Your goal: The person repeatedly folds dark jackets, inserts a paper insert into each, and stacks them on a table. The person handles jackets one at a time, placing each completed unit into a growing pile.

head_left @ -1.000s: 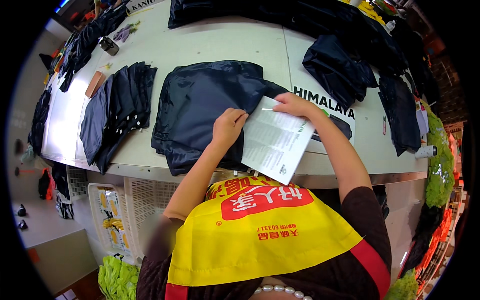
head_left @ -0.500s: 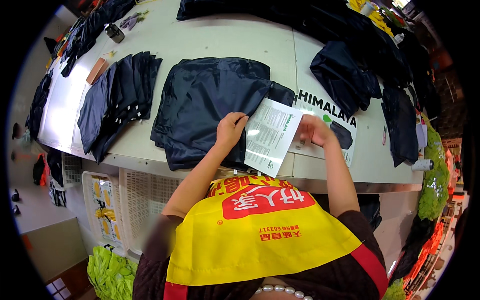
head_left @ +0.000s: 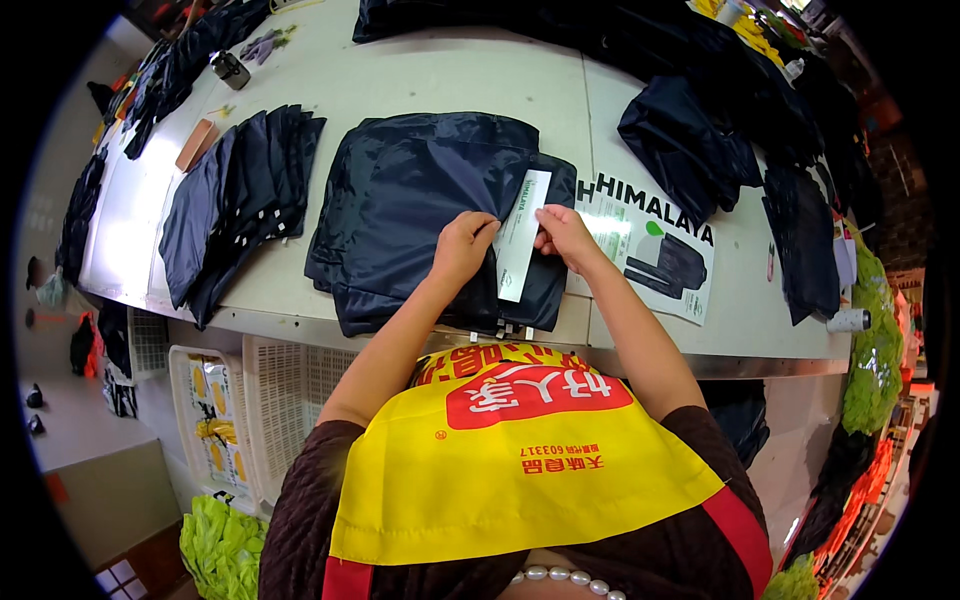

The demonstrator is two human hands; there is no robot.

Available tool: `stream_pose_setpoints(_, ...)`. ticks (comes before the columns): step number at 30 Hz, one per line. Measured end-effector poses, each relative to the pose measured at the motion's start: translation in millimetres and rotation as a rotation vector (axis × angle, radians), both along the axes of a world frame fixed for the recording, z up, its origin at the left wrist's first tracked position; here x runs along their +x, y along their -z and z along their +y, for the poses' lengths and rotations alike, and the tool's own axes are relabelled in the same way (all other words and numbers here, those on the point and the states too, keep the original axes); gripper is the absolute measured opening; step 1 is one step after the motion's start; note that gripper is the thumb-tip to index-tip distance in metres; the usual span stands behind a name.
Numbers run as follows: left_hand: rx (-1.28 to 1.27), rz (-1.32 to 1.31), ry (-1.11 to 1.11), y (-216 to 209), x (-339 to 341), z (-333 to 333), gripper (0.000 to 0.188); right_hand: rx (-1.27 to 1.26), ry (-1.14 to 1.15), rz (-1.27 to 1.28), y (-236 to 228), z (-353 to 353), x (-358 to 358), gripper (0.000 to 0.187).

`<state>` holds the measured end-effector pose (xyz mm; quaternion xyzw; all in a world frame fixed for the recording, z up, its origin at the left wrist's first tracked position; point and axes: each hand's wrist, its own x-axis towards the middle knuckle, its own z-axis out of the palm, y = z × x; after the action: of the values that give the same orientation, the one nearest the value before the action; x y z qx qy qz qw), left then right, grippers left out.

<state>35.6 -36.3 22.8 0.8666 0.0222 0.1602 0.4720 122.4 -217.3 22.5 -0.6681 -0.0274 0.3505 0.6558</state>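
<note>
A pile of folded navy, shiny garments (head_left: 400, 210) lies on the table in front of me. My left hand (head_left: 463, 250) is closed, pinching the edge of the top fold. Most of a white printed card (head_left: 516, 262) is tucked beneath that fold, leaving a narrow upright strip with green lettering showing. At the strip's right side, my right hand (head_left: 565, 238) is closed with fingertips on the card's edge. Small white tags stick out at the pile's near edge. To the right lie more printed cards (head_left: 670, 285) picturing dark clothing, partly overlapping.
A fanned stack of navy garments (head_left: 245, 200) lies at left beside a brownish block (head_left: 197, 144). Dark garments (head_left: 685, 145) are heaped at right. A thread spool (head_left: 848, 320) stands by the right edge. White plastic crates (head_left: 275, 385) sit below the table's front edge.
The card has slid left beneath the top fold, from nearly whole in view to a strip. My right hand has moved left from beside the card onto its edge.
</note>
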Motion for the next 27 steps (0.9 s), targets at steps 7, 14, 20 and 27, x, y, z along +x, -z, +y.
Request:
stream_pose_setpoints(7, -0.142, -0.105, 0.251, 26, 11, 8, 0.033, -0.253, -0.364, -1.122, -4, 16, -7, 0.025)
stream_pose_setpoints(14, 0.233, -0.037, 0.292, 28, 7, -2, 0.057, -0.926, -0.925, -1.204, -59, -9, -7, 0.016)
stream_pose_setpoints(20, 0.527, 0.01, 0.195, 14, 10, -19, 0.064, -0.769, -0.884, -1.429, -123, -26, -20, 0.005)
stream_pose_setpoints(27, 0.64, -0.024, 0.263, 15, 9, -17, 0.063, -1.03, -0.423, -1.391, -102, -16, -40, 0.011)
